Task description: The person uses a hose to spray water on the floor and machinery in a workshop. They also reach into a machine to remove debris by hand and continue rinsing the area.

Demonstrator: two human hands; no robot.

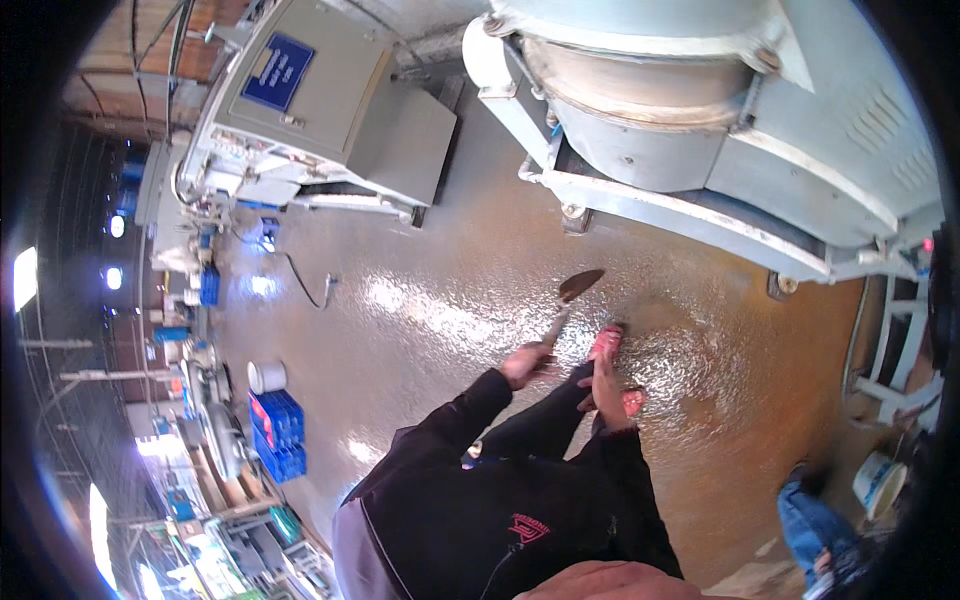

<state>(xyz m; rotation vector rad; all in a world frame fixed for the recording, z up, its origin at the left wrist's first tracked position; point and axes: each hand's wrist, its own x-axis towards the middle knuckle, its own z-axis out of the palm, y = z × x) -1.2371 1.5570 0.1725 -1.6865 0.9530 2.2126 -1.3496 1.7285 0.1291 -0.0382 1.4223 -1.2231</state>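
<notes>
On wet workshop floor [470,290], beside large drum machine [700,110]: left hand [527,362] fisted round trowel [570,300] handle, blade raised. Right hand [603,385] loose, holding nothing, near pink sandal [605,343]. Judged mid-carry; next needs lowering blade.

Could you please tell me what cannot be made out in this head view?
- Left hand: grips the trowel, whose handle it covers.
- Right hand: blurred; whether it holds anything cannot be told.
- Second person: cut off by the lower right rim.
- Machine: top cut off by the upper edge.
</notes>
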